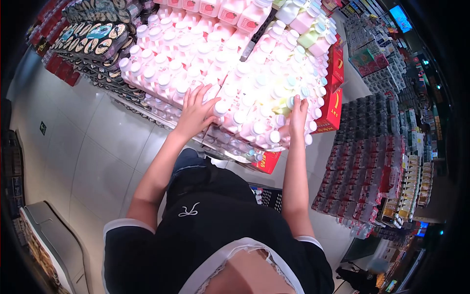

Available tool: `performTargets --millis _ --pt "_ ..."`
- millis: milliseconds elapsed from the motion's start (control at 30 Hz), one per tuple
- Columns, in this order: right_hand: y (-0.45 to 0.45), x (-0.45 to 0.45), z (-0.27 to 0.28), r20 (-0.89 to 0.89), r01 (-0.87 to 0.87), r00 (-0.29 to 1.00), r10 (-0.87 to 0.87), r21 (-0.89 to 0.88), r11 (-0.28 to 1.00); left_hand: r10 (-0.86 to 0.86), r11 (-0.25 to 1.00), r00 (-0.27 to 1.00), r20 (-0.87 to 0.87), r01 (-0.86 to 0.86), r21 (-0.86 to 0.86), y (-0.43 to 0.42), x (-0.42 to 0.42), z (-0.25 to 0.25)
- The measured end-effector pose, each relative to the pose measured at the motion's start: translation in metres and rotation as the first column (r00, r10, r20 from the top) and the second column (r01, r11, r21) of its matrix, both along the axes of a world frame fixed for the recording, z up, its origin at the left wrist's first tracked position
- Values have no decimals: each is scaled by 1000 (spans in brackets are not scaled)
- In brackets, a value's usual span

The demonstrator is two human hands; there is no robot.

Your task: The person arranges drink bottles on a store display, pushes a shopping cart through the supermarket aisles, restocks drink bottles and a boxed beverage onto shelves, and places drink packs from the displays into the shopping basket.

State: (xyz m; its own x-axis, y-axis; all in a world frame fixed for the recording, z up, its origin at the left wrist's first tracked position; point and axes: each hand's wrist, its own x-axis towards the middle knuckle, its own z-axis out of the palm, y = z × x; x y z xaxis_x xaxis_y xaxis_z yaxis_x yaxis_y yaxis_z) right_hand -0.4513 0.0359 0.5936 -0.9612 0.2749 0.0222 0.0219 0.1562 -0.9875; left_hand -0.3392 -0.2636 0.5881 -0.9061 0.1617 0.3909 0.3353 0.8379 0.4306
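Observation:
Many pink bottles with white caps [164,78] stand in tight rows on a brightly lit display in front of me. My left hand [197,111] rests on the bottles near the front edge, its fingers spread over their tops. At the right side of the display, my right hand [297,117] reaches along the bottles with its fingers stretched forward, beside a few yellow-green bottles [283,104]. Glare washes out much of the middle of the display. No bottle is lifted in either hand.
Stacked dark packs [90,41] adjoin the display's left side. Red boxes [329,110] stand along its right edge, another red box [268,162] below the front. Tall shrink-wrapped stacks [357,161] are farther right. A grey-lidded case [54,240] stands at lower left.

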Motion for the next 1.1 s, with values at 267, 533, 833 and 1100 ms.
performTargets --millis 267,533,833,1100 --pt "-21 78 22 -374 94 926 54 366 926 153 932 986 -67 -121 342 -19 37 10" --pt "-18 135 -15 -234 55 965 121 629 776 19 917 1000 18 -25 398 22 51 2" --pt "-22 128 -39 -257 117 966 -19 370 922 -113 949 994 -8 110 294 114 25 13" --pt "-25 130 -44 -330 39 944 21 177 983 -106 992 987 -119 112 49 124 13 14"
